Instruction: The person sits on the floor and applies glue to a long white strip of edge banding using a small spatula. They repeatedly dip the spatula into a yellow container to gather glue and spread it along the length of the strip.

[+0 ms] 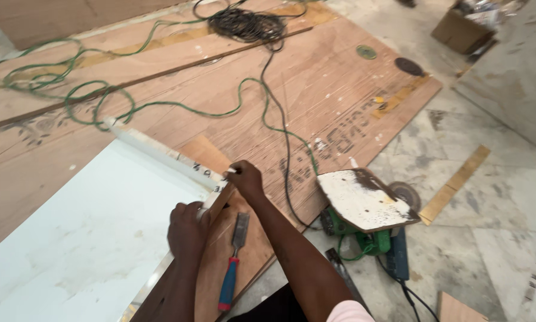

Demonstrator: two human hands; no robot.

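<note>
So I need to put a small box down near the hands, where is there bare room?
The white sheet left of the left hand is bare. So is the plywood between the green cable and the brown disc. It is crowded around the chisel, right hand and circular saw.

A carpentry work site: plywood sheets (315,83), circular saw (363,220), chisel (235,262) on bare floor.

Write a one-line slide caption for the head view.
Left hand steadies a straightedge on a white laminate sheet; right hand marks with a pencil, chisel nearby.
</note>
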